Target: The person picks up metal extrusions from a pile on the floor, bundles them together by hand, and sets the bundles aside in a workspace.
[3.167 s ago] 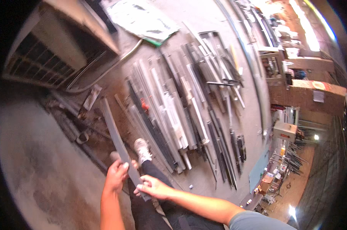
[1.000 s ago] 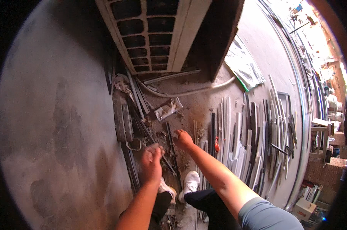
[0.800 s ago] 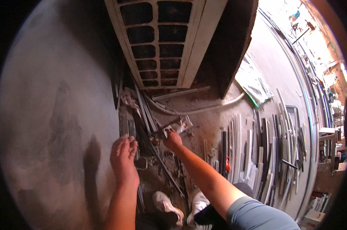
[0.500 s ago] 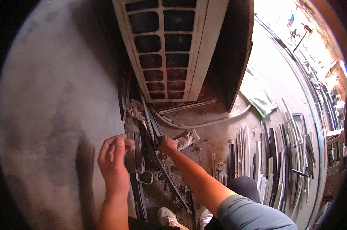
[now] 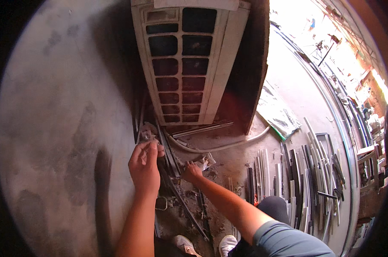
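Note:
My right hand (image 5: 192, 172) is low near the floor, its fingers closed at the lower end of a long dark strip (image 5: 171, 155). Its grip is partly hidden by the fingers. A crumpled white wrapper (image 5: 206, 161) lies just beyond that hand. My left hand (image 5: 145, 163) is raised beside the wall, fingers curled toward the thumb; whether anything is inside them does not show. Crumpled pale paper (image 5: 148, 131) appears just past the left fingertips. Another dark strip (image 5: 186, 211) slants across the floor between my arms toward my shoes.
A tall pale panel (image 5: 180, 72) with dark rounded openings stands ahead, a dark board (image 5: 259, 81) at its right. A pale hose (image 5: 228, 148) curves along the floor. Many cut strips (image 5: 303, 184) lie at right, near a plastic sheet (image 5: 279, 113). The bare wall (image 5: 61, 128) borders the left.
My right hand has moved slightly nearer me and right, the dark strip's end shifting with it. My left hand has moved right, its fingers drawn closer together. The view has shifted a little.

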Demonstrator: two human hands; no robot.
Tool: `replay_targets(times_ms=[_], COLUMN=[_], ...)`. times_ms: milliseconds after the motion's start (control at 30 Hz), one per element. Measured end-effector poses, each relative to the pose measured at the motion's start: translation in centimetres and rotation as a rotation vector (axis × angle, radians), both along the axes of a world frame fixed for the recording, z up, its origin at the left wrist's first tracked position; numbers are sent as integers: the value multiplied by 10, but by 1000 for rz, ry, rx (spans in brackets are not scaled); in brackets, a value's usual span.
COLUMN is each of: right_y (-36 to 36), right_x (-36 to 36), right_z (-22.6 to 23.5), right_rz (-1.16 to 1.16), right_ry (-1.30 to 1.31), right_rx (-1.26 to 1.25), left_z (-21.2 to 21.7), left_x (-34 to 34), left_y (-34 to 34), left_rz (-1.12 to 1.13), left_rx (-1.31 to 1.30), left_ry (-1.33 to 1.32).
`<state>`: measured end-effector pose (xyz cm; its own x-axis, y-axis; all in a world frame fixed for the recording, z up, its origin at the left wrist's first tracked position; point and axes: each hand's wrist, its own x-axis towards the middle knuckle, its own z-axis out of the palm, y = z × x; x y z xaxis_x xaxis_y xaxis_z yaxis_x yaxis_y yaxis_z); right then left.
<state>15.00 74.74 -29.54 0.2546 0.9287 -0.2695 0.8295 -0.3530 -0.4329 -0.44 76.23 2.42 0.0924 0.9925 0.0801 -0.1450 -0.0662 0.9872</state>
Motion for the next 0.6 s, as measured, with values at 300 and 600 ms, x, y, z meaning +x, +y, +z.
replay_targets(times_ms=[300,600], right_y=[35,33], right_x=[-46,-40], right_z=[-10,-26], right_rz=[200,145], right_ry=[24,68], right_rx=[-304,-305], left_z=[-5,-27], left_x=[-34,12], left_y=[-15,-54], left_rz=[80,-231], left_rx=[-58,118], left_ry=[31,313])
